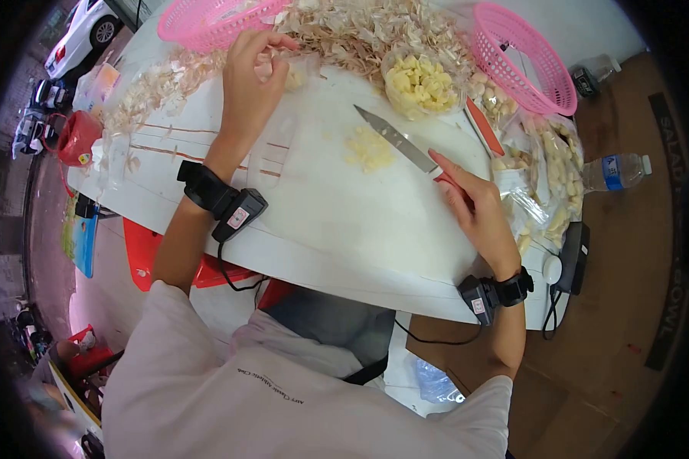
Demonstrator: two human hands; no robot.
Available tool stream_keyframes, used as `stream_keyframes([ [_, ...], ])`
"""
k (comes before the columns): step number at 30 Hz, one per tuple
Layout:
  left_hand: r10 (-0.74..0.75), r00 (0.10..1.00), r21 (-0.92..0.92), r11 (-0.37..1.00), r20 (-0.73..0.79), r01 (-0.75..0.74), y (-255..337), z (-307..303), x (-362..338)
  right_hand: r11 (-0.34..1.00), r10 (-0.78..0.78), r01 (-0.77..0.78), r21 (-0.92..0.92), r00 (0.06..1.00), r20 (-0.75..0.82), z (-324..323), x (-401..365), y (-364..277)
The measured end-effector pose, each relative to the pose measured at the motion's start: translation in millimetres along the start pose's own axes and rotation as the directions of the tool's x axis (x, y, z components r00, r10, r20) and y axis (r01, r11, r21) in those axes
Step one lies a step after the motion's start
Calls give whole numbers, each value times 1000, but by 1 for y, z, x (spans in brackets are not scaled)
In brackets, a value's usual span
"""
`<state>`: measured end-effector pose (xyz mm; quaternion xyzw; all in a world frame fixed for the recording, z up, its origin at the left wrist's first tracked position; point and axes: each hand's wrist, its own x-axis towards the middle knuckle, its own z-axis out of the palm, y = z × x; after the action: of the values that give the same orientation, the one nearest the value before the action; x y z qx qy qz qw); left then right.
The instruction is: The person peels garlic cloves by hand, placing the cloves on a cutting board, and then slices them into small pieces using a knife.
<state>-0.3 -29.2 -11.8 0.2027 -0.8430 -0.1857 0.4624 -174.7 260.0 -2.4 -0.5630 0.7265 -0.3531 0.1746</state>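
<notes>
My right hand (471,203) is closed around the red handle of a knife (396,139). Its blade points up and left, beside a small patch of sliced, pale yellow garlic (370,149) on the white tabletop (344,222). My left hand (254,80) is raised over the table's far left part, fingers bent and thumb apart from the index finger. Just right of its thumb is a small clear container or bag (302,73) with pale yellow bits. Beyond the knife, a clear bowl (421,84) is heaped with peeled garlic cloves.
Garlic skins (360,34) pile along the far edge between two pink baskets (207,23). At right lie a red-orange strip-like tool (484,126), plastic bags of garlic (547,164) and a water bottle (618,172). A red bag (79,138) hangs at left. Cables run from both wrist devices.
</notes>
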Motion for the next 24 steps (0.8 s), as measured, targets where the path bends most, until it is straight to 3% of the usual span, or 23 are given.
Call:
stream_keyframes([
  [6, 15, 997, -7, 1000, -71, -15, -11, 5, 0, 998, -59, 58, 36, 998, 22, 10, -2, -16],
  [8, -12, 994, -35, 999, -107, 8, -10, 6, -1, 981, -195, 194, 19, 971, 141, 13, -1, -12],
  [12, -25, 994, -73, 997, -104, 17, -9, 7, -1, 980, -192, 199, -23, 963, 190, 13, -1, -13],
  [14, -49, 995, -74, 996, -92, 43, -10, 7, -2, 985, -119, 135, -109, 983, 141, 10, -3, -15],
  [21, -58, 992, -114, 992, -113, 45, -6, 9, -4, 994, -76, 80, -74, 996, 56, -1, -4, -18],
  [23, -48, 993, -105, 994, -104, 37, -6, 9, -5, 991, -79, 67, -111, 991, -106, 2, -2, -9],
  [24, -53, 992, -106, 994, -111, 41, -6, 8, -5, 991, -84, 72, -116, 991, -100, 0, -1, -6],
])
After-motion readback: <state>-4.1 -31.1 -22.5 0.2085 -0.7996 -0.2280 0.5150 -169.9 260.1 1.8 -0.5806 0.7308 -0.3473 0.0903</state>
